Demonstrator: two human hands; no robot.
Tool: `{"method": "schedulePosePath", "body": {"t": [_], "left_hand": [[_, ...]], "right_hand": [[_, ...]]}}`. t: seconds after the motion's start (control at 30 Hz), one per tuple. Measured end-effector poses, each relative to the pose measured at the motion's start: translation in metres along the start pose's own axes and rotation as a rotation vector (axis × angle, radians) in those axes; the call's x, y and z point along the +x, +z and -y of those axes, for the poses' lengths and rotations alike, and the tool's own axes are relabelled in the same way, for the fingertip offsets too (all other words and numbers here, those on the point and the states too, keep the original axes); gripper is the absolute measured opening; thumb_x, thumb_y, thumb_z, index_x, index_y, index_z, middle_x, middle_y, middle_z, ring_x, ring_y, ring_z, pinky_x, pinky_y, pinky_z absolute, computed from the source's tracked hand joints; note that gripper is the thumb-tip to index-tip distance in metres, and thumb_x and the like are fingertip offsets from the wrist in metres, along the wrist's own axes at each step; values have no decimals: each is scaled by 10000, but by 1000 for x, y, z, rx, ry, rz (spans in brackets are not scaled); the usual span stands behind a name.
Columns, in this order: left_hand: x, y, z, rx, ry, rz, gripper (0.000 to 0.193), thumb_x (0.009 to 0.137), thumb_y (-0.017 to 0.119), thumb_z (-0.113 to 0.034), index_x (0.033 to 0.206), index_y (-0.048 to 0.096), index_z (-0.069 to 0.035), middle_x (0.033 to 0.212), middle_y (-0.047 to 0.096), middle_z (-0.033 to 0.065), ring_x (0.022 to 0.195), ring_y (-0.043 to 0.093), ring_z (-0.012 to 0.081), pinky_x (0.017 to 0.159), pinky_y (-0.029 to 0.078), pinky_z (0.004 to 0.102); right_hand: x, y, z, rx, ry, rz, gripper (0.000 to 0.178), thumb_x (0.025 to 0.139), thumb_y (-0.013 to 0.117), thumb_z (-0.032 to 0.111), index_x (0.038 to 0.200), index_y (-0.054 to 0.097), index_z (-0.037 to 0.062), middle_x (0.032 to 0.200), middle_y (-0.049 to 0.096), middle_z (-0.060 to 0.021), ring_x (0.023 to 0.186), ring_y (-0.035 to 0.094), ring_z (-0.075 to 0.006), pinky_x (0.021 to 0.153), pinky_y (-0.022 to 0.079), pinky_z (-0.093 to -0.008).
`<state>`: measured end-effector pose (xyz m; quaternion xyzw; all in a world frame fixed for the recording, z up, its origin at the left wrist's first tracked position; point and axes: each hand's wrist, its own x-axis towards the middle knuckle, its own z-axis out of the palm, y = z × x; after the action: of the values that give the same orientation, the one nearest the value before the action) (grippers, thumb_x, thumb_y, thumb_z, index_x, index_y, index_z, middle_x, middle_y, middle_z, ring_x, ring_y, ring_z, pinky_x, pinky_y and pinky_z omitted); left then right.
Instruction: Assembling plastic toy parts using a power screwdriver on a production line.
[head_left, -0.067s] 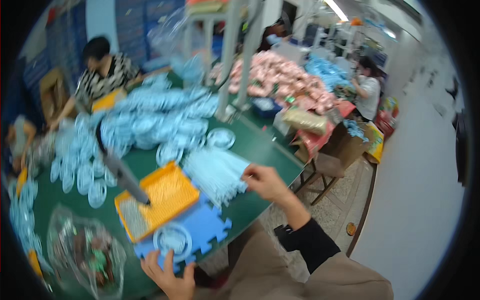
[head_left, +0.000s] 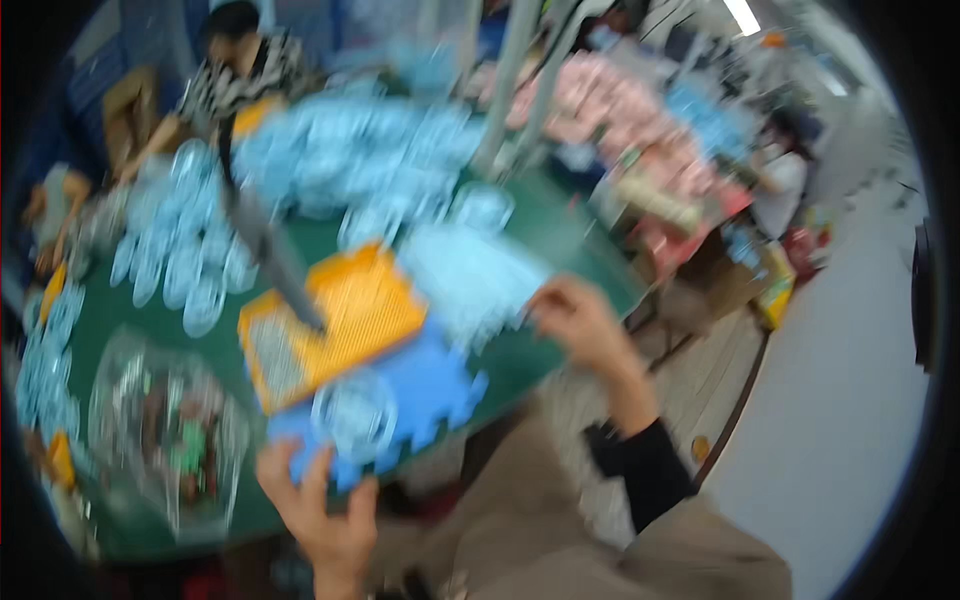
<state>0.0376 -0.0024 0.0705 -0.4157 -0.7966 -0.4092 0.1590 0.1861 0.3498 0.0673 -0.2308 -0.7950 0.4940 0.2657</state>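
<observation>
My left hand point(head_left: 315, 510) has its fingers spread at the near edge of a blue foam mat point(head_left: 430, 385), holding nothing. Just beyond its fingertips, a round light-blue plastic piece point(head_left: 355, 415) lies on the mat. My right hand point(head_left: 585, 325) has its thumb and fingers pinched together at the right end of a fanned pile of thin light-blue strips point(head_left: 460, 275). Blur hides what is between those fingertips. A yellow ridged tray point(head_left: 375, 305) rests partly on the mat, with small silvery pieces point(head_left: 275, 355) in its left part. A grey pen-shaped tool point(head_left: 275, 255) slants down over it.
Heaped light-blue round pieces point(head_left: 340, 150) cover the far side of the green table point(head_left: 320, 235). A clear plastic bag point(head_left: 165, 430) with brown and green things stands at left. Grey posts point(head_left: 510, 90) rise behind the strips. Pink pieces point(head_left: 620, 110) lie farther back; co-workers sit around.
The whole view has shifted and blurred, so the table appears higher and farther right. My left hand stays spread by the round piece, and my right hand stays pinched by the strips.
</observation>
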Motion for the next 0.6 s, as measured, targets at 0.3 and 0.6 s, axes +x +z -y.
{"method": "schedulePosePath", "body": {"t": [0.3,0.6], "left_hand": [[32,-150,10,-177,53,-321,546,1025,386,-295,1353,469,133,1324,545,267,1288,495,340,1158,312,505],[22,-139,-5,-186,30,-446,516,1016,414,-284,1325,495,122,1284,567,235,1233,517,313,1111,344,472]], "right_hand": [[-13,80,22,-41,-187,233,262,871,545,-10,1101,670,-11,907,616,-56,795,564,-123,754,465,-257],[-33,-33,176,461,-813,-24,309,968,522,62,1254,584,-36,994,642,-119,725,501,-118,627,379,-219]]}}
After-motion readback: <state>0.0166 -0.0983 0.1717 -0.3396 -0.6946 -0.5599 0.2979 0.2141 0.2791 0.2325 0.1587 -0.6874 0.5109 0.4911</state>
